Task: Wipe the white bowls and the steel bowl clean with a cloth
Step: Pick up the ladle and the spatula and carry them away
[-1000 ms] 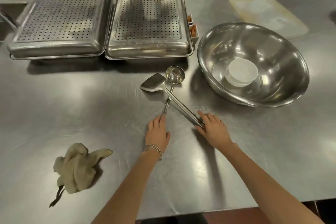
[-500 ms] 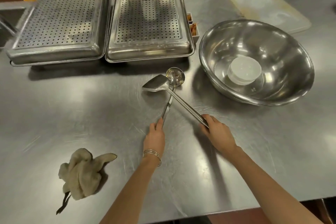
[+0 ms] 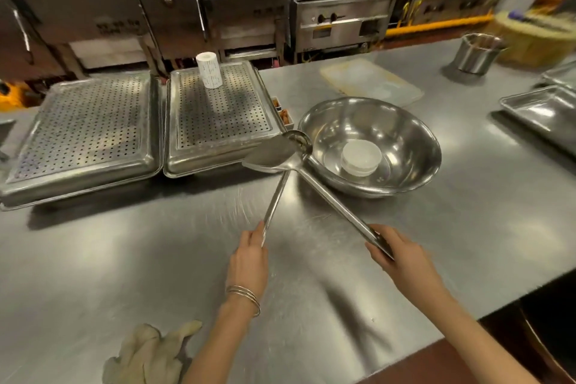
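**Bowls ahead of the right hand, cloth behind the left**

The steel bowl point(image 3: 371, 146) sits on the counter point(image 3: 124, 259) ahead of and slightly outward from the right hand point(image 3: 402, 262), with a clear stretch of counter between them. Inside it, at the bottom, rests a stack of white bowls point(image 3: 361, 157); how many are in the stack cannot be told. Being round, the bowl has no long axis to line up with; what matters is which side it lies on, and it is plainly on the right hand's side, well apart from the left hand point(image 3: 249, 262).

The cloth point(image 3: 146, 355) lies crumpled at the near edge of the counter, behind and outward of the left hand, close beside the left forearm. So the left hand is the nearer one to the cloth and the right hand the nearer one to the bowls.

Neither hand is free. The right hand is closed around the handle end of the spatula point(image 3: 311, 184), whose long axis runs away from it, forward and inward, to a blade raised just beside the bowl's near rim. The left hand pinches the handle end of the ladle point(image 3: 277, 196) with its fingertips; that handle runs forward and crosses under the spatula, its cup at the bowl's rim.

Judging from this, both utensils must be set aside before wiping begins.
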Demonstrator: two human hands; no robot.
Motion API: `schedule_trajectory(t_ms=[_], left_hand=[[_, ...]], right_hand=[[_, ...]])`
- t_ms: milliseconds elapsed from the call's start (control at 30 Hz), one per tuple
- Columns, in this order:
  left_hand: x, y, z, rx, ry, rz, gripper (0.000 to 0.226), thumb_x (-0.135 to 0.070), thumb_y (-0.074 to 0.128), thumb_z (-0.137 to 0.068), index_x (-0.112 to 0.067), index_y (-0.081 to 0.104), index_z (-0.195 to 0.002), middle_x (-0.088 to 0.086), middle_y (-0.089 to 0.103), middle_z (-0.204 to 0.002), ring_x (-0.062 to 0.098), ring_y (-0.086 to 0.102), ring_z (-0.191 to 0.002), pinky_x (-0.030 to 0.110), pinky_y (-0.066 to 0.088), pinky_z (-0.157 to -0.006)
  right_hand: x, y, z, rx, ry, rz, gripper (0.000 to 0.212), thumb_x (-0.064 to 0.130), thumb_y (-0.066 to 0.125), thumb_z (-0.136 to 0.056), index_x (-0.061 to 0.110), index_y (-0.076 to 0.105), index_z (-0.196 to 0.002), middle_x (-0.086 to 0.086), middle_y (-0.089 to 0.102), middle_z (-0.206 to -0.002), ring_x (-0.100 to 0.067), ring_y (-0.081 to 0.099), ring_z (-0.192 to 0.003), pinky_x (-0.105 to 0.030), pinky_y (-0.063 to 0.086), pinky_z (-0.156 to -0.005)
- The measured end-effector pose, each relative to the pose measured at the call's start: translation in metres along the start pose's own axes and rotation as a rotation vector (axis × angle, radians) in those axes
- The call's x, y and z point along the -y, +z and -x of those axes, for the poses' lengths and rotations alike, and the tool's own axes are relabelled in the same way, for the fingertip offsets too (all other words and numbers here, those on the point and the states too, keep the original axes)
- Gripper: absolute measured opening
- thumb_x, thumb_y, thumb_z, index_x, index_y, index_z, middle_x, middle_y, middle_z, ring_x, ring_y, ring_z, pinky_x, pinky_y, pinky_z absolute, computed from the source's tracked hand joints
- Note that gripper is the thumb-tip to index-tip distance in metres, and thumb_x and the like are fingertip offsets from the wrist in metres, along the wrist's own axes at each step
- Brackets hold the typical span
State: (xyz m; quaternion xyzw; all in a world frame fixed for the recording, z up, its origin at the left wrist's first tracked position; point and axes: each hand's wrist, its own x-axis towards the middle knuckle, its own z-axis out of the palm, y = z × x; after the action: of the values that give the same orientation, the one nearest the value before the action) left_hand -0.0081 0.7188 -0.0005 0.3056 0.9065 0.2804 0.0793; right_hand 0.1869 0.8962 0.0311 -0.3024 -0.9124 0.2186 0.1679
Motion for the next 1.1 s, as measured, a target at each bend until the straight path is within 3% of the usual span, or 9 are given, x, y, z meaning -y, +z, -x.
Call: schedule_trajectory(t_ms=[233,400,600,767,900,1100], left_hand=[[-0.054,0.001,-0.009,-0.016,0.19,0.053,0.049,-0.005,0.048,-0.09,-0.02,0.044,-0.136,0.014,0.052,-0.11,0.043,0.059,-0.083,0.049,0.046,-0.074],[-0.092,0.021,-0.007,0.043,0.309,0.088,0.048,-0.004,0.048,-0.089,-0.018,0.045,-0.135,0.017,0.051,-0.107,0.044,0.059,-0.08,0.05,0.048,-0.073],[-0.146,0.064,0.008,0.114,0.422,0.113,0.046,-0.007,0.049,-0.09,-0.018,0.046,-0.134,0.015,0.051,-0.106,0.042,0.056,-0.086,0.048,0.046,-0.074],[-0.199,0.116,0.032,0.193,0.429,0.145,0.049,-0.006,0.048,-0.089,-0.017,0.043,-0.136,0.014,0.05,-0.112,0.041,0.057,-0.089,0.047,0.047,-0.077],[-0.254,0.162,0.06,0.242,0.425,0.142,0.047,-0.008,0.046,-0.09,-0.018,0.043,-0.136,0.012,0.05,-0.119,0.039,0.058,-0.093,0.043,0.047,-0.08],[-0.337,0.217,0.096,0.272,0.415,0.107,0.044,-0.009,0.044,-0.092,-0.017,0.043,-0.135,0.014,0.051,-0.114,0.038,0.058,-0.087,0.043,0.047,-0.076]], right_hand=[[-0.014,-0.043,0.045,-0.205,0.132,0.024,0.027,0.018,0.068,-0.084,0.016,0.061,-0.11,0.013,0.053,-0.074,-0.008,0.047,-0.057,-0.016,0.033,-0.052],[-0.038,-0.072,0.078,-0.242,0.265,0.063,0.029,0.026,0.062,-0.087,0.02,0.057,-0.115,0.011,0.057,-0.082,-0.013,0.055,-0.068,-0.032,0.046,-0.06],[-0.079,-0.104,0.119,-0.298,0.385,0.053,0.03,0.026,0.06,-0.088,0.02,0.056,-0.117,0.012,0.059,-0.092,-0.012,0.06,-0.078,-0.034,0.051,-0.07],[-0.134,-0.135,0.156,-0.308,0.461,0.028,0.032,0.027,0.06,-0.088,0.021,0.055,-0.119,0.011,0.062,-0.099,-0.007,0.059,-0.087,-0.031,0.05,-0.077],[-0.187,-0.171,0.19,-0.294,0.494,0.038,0.031,0.027,0.06,-0.088,0.024,0.055,-0.118,0.015,0.06,-0.098,-0.001,0.056,-0.085,-0.02,0.042,-0.073],[-0.265,-0.229,0.231,-0.309,0.558,0.047,0.031,0.028,0.058,-0.089,0.024,0.054,-0.12,0.015,0.059,-0.096,-0.002,0.055,-0.083,-0.021,0.04,-0.071]])
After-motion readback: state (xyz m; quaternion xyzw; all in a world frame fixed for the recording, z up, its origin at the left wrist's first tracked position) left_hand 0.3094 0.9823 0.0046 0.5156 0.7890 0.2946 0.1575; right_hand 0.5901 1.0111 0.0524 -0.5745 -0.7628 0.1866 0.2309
